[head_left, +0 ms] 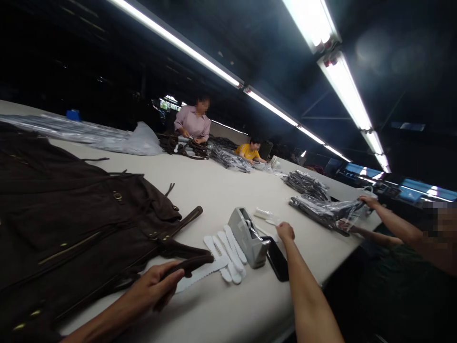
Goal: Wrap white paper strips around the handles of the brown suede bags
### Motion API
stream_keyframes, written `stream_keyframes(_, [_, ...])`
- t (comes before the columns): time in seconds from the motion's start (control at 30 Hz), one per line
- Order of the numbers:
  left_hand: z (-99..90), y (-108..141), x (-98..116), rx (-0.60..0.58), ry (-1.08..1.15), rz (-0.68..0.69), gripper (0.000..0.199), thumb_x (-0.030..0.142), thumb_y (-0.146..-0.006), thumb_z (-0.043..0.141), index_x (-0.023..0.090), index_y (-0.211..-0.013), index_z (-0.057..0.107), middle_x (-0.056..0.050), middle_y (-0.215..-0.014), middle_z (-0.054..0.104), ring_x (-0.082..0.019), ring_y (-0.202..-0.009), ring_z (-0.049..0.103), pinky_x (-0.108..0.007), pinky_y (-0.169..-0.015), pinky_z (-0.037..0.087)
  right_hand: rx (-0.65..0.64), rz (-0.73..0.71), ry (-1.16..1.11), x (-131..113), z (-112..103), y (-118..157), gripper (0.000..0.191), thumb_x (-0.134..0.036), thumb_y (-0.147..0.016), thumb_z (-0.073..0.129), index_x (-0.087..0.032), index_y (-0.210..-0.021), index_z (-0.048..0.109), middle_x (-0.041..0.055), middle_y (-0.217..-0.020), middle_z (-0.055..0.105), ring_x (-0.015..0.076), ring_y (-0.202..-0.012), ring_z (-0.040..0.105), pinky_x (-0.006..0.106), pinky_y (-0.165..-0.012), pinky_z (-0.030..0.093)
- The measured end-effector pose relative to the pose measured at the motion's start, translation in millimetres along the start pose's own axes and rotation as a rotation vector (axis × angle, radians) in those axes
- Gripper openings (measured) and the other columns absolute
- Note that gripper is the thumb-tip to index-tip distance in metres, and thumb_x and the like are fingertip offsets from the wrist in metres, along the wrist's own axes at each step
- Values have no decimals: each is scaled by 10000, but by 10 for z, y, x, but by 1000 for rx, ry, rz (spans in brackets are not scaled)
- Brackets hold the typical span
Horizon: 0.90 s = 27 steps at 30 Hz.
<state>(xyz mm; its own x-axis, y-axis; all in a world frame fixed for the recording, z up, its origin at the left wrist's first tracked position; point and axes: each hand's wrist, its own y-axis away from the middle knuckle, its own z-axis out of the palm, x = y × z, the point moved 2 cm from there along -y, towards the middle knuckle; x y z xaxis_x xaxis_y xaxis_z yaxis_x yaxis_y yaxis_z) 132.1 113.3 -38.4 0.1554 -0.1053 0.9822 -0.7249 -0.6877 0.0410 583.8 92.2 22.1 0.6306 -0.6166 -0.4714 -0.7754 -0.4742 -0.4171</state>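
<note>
My left hand is closed around the end of a dark brown strap at the lower middle. The strap belongs to a dark brown leather garment or bag spread over the left of the table. Beyond a grey tape dispenser, my right hand is closed at a small white piece, beside a clear plastic packet. White plastic strips with notched edges lie left of the dispenser. A black phone lies between the dispenser and my right forearm.
The pale table runs into the distance. At the right, a person's hand holds a plastic-wrapped dark item. Two people work farther back beside wrapped piles. Clear plastic bags lie at the back left.
</note>
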Motion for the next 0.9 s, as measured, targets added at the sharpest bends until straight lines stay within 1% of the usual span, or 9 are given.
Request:
stream_keyframes(0.13, [-65, 32, 121, 127, 78, 106, 546, 691, -732, 564, 148, -785, 542, 12, -620, 525, -106, -521, 470, -221, -499, 356, 141, -80, -242, -212, -449, 449, 237, -244, -987, 409, -104, -1080, 576, 83, -868, 667, 164, -757, 628, 293, -751, 492])
stream_keyframes(0.2, [-78, 62, 198, 161, 92, 105, 504, 646, -731, 588, 150, -792, 530, 29, -607, 500, -91, -506, 431, -214, -485, 315, 61, -193, -540, -333, -594, 953, 331, -390, -988, 400, -133, -1088, 582, 34, -742, 639, 140, -603, 575, 255, -619, 469])
stream_keyframes(0.27, [-85, 93, 263, 180, 108, 95, 475, 606, -733, 602, 146, -835, 536, 46, -597, 476, -78, -489, 383, -207, -470, 267, -338, -242, -861, -460, -616, 1591, 447, -556, -925, 464, -141, -991, 614, -27, -538, 536, 111, -421, 436, 232, -445, 369])
stream_keyframes(0.37, [-69, 125, 318, 187, 104, 116, 441, 558, -753, 599, 142, -890, 549, 44, -620, 483, -78, -499, 376, -208, -479, 260, -963, -133, -976, -630, -510, 2555, 479, -612, -814, 605, -134, -837, 624, -53, -419, 482, 66, -318, 308, 199, -349, 235])
stream_keyframes(0.47, [25, 195, 358, 189, -22, 175, 381, 523, -808, 551, 151, -884, 562, 39, -624, 488, -94, -516, 396, -222, -509, 292, -1195, 51, -1073, -792, -349, 3134, 493, -602, -702, 714, -122, -769, 624, -37, -428, 526, 48, -316, 319, 185, -357, 284])
stream_keyframes(0.57, [216, 389, 453, 192, -295, 252, 315, 465, -875, 494, 171, -911, 601, 8, -677, 558, -135, -607, 497, -245, -597, 347, -1153, 236, -1321, -969, -242, 3267, 457, -521, -621, 810, -122, -752, 629, -48, -475, 535, 33, -372, 350, 190, -459, 416])
stream_keyframes(0.7, [480, 745, 566, 224, -538, 227, 314, 443, -935, 404, 216, -895, 618, -22, -799, 653, -178, -738, 590, -262, -691, 369, -1151, 388, -1690, -1162, -257, 3200, 356, -286, -581, 892, -115, -804, 672, -40, -592, 559, 29, -493, 428, 158, -568, 438])
stream_keyframes(0.83, [569, 969, 491, 338, -498, 43, 438, 557, -920, 346, 204, -797, 574, -11, -637, 599, -174, -602, 559, -258, -596, 363, -1270, 392, -1887, -1219, -289, 3268, 273, -192, -649, 867, -98, -853, 710, 0, -719, 598, 34, -586, 470, 151, -631, 433])
stream_keyframes(0.9, [571, 1018, 391, 348, -389, -43, 500, 631, -883, 348, 193, -948, 583, 12, -580, 566, -158, -494, 514, -253, -530, 365, -1279, 369, -1916, -1207, -288, 3363, 264, -200, -673, 856, -105, -879, 720, 12, -741, 605, 48, -612, 484, 163, -636, 426])
